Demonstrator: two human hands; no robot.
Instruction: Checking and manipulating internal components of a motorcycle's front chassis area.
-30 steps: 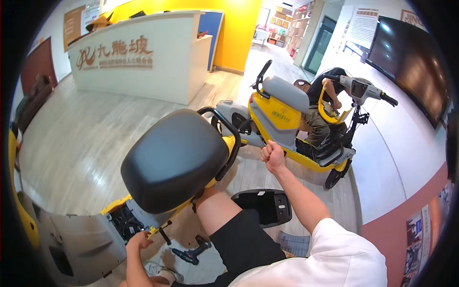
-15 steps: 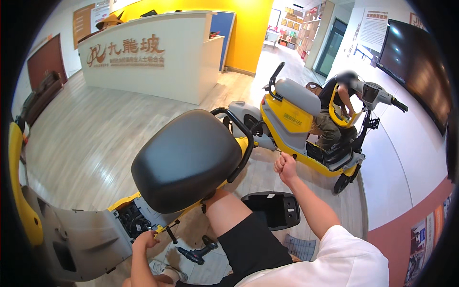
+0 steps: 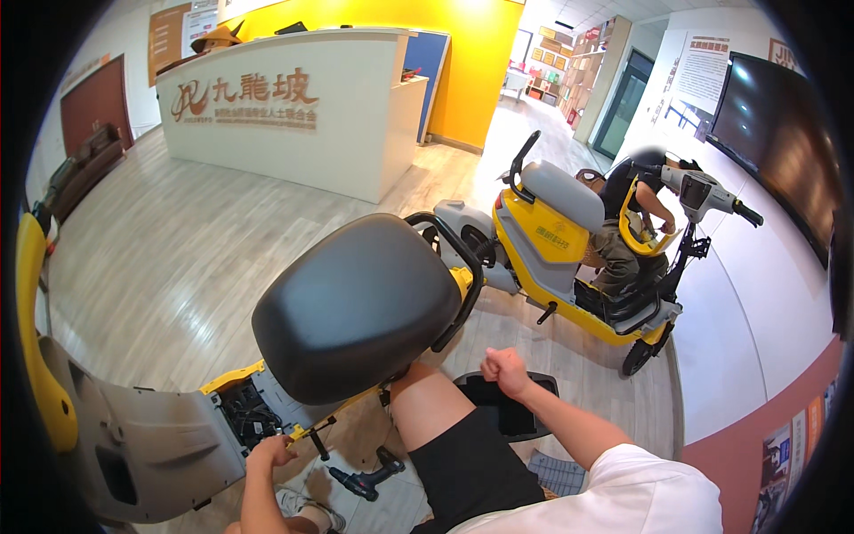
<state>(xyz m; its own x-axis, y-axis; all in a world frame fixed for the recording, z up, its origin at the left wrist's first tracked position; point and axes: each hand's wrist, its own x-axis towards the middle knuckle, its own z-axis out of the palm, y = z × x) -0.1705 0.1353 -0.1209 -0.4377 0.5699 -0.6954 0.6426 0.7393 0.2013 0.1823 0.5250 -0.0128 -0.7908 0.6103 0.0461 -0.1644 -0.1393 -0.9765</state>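
My left hand (image 3: 273,450) is closed at the edge of the open compartment (image 3: 246,411) of the near scooter, where dark wiring shows; whatever its fingers grip is too small to make out. My right hand (image 3: 504,370) is a closed fist held in the air over a black plastic bin (image 3: 531,425), and anything inside it is hidden. The near scooter's black seat (image 3: 356,307) lies in front of me, with a black grab rail (image 3: 474,298) behind it. On the floor beside my left hand rests a black cordless drill (image 3: 366,476).
A second yellow and grey scooter (image 3: 543,227) stands at the right, with a co-worker (image 3: 623,218) crouching behind it, hands on a yellow panel (image 3: 642,233). A white reception counter (image 3: 347,133) stands at the back. On the right wall hangs a dark screen (image 3: 769,147).
My right hand has drawn back from beside the far scooter toward me, down and left, to over the black bin. My left hand stays at the compartment edge. The view has shifted slightly.
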